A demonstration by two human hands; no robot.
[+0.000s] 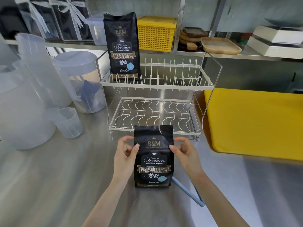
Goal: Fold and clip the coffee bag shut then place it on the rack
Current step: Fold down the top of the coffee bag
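A black coffee bag (153, 158) stands upright on the steel counter in front of me, its top open and unfolded. My left hand (125, 154) touches the bag's upper left edge with the thumb, fingers spread. My right hand (184, 153) touches the upper right edge the same way. A long pale blue clip (188, 191) lies on the counter just right of the bag, under my right forearm. Behind the bag stands a white two-tier wire rack (155, 110). A second black coffee bag (122, 46) stands upright at the left end of the rack's top tier.
Clear plastic jugs (42, 71), a lidded container (82, 82) and a small measuring cup (69, 122) crowd the left. A yellow tray (255, 123) lies right of the rack. The back shelf holds a yellow basket (156, 33), wooden trays (219, 45) and a white scale (277, 40).
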